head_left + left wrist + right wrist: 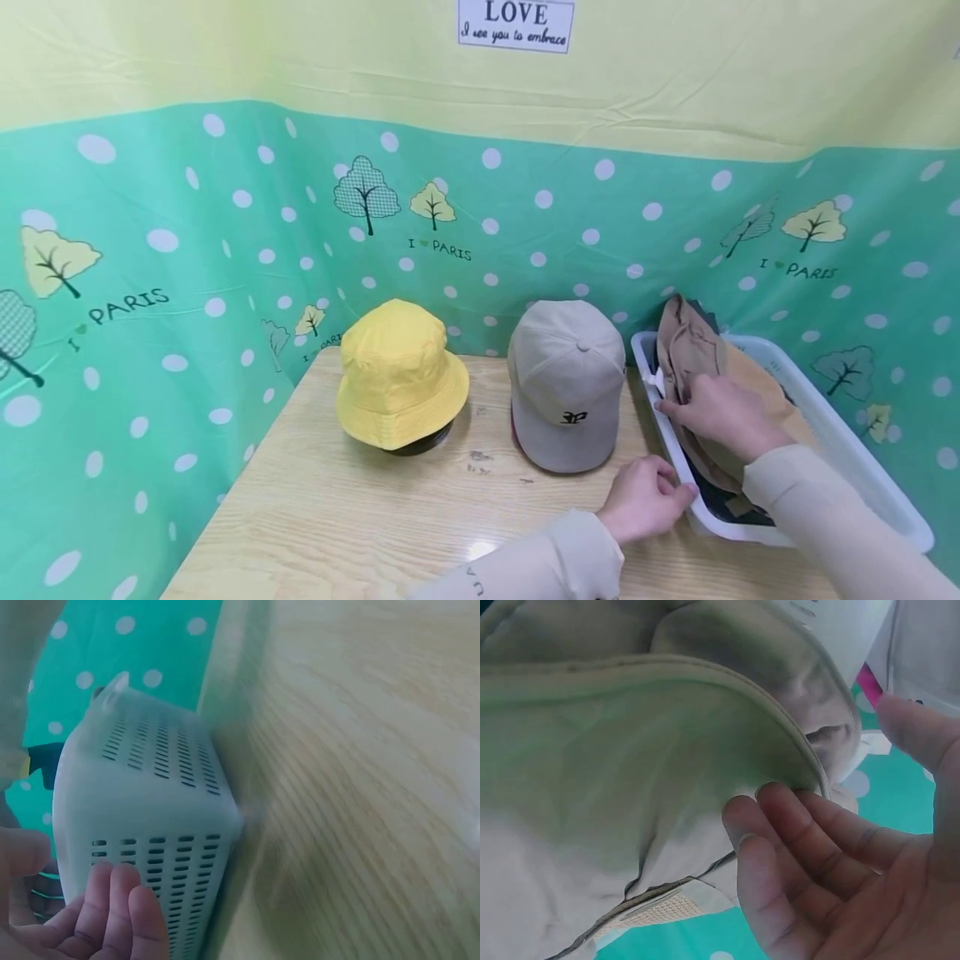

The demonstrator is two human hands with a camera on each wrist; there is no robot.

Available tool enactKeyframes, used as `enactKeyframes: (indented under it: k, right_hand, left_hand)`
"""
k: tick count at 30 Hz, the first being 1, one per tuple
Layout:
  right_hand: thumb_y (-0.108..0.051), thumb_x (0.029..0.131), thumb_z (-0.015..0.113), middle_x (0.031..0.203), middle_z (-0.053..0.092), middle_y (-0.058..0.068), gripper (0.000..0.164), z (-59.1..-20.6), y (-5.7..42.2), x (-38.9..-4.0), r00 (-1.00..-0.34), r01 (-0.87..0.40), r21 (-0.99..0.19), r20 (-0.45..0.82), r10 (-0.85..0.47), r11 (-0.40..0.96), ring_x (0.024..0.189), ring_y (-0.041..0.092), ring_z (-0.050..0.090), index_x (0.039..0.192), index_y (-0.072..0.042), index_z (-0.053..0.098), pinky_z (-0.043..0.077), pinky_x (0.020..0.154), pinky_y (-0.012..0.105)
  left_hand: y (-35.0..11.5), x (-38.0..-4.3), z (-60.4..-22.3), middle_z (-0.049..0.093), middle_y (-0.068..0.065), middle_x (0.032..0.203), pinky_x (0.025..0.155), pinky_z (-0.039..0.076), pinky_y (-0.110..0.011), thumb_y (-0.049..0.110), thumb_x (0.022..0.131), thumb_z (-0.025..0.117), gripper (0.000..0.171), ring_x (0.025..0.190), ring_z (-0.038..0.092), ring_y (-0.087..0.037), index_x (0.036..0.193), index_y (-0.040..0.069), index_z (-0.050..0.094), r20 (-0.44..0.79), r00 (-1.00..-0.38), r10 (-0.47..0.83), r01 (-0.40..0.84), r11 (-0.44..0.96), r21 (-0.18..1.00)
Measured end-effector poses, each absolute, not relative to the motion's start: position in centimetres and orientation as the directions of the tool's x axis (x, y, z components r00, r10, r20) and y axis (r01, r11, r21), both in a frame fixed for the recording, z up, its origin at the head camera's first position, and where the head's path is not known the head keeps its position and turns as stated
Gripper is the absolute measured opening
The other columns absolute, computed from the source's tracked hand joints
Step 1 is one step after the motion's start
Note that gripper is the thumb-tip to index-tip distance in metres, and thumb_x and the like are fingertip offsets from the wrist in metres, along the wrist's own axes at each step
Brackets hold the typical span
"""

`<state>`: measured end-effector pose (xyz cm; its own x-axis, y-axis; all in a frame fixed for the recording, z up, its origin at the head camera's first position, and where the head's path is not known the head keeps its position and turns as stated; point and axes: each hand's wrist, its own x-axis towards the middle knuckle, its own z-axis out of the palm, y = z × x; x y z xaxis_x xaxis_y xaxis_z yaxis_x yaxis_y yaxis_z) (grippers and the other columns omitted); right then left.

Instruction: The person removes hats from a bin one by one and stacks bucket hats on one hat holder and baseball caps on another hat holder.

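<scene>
A white plastic basket (855,417) with slotted walls stands at the right of the table. Inside it lie several stacked hats: a brown cloth hat (688,342) at the near left, a tan hat (759,385) beside it, and dark fabric underneath. My right hand (723,412) reaches over the basket. In the right wrist view its bent fingers (780,847) touch a pale hat brim (667,742), with the thumb held apart. My left hand (645,500) is at the basket's near left rim; its loosely bent fingers (112,907) lie by the slotted outer wall (150,795).
A yellow bucket hat (397,367) sits on a dark base at the table's back left. Next to it, a grey baseball cap (566,375) faces forward near the basket. Polka-dot green cloth (540,242) hangs behind the wooden table (360,517).
</scene>
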<state>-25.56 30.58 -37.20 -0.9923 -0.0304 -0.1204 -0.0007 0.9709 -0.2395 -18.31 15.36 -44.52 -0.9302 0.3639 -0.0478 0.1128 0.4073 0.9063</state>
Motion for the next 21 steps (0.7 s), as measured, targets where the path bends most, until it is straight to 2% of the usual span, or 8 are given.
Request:
enactKeyframes:
  k: [5, 10, 21]
  right_hand:
    - [-0.047, 0.087, 0.063, 0.057, 0.044, 0.003, 0.044, -37.74, 30.86, -25.58, -0.988, 0.032, -0.225, -0.153, -0.003, 0.974, 0.051, 0.019, 0.048, 0.064, -0.011, 0.052, 0.034, 0.047, 0.031]
    - [-0.045, 0.089, 0.061, 0.059, 0.042, 0.004, 0.042, -38.08, 31.30, -25.55, -0.986, 0.063, -0.266, -0.167, 0.019, 0.962, 0.055, 0.020, 0.051, 0.067, -0.010, 0.052, 0.038, 0.053, 0.033]
    - [-0.025, 0.094, 0.050, 0.061, 0.046, 0.006, 0.025, -37.69, 31.52, -24.99, -0.992, 0.038, -0.350, -0.123, -0.006, 0.936, 0.053, 0.020, 0.049, 0.079, -0.005, 0.057, 0.039, 0.047, 0.031]
  left_hand:
    - [15.78, -18.31, -44.76, 0.053, 0.009, 0.069, 0.057, 0.043, -0.020, 0.030, 0.085, 0.070, 0.018, 0.061, 0.049, -0.003, 0.089, 0.013, 0.064, -0.080, -0.934, 0.347, 0.052, 0.354, 0.934]
    - [16.16, -18.28, -45.07, 0.053, 0.010, 0.067, 0.054, 0.042, -0.020, 0.026, 0.084, 0.071, 0.016, 0.057, 0.049, -0.003, 0.081, 0.013, 0.061, -0.089, -0.937, 0.337, 0.018, 0.303, 0.953]
    - [16.42, -18.01, -45.00, 0.054, 0.009, 0.065, 0.054, 0.042, -0.020, 0.023, 0.084, 0.072, 0.016, 0.055, 0.050, -0.004, 0.083, 0.014, 0.060, -0.115, -0.944, 0.310, -0.024, 0.282, 0.959]
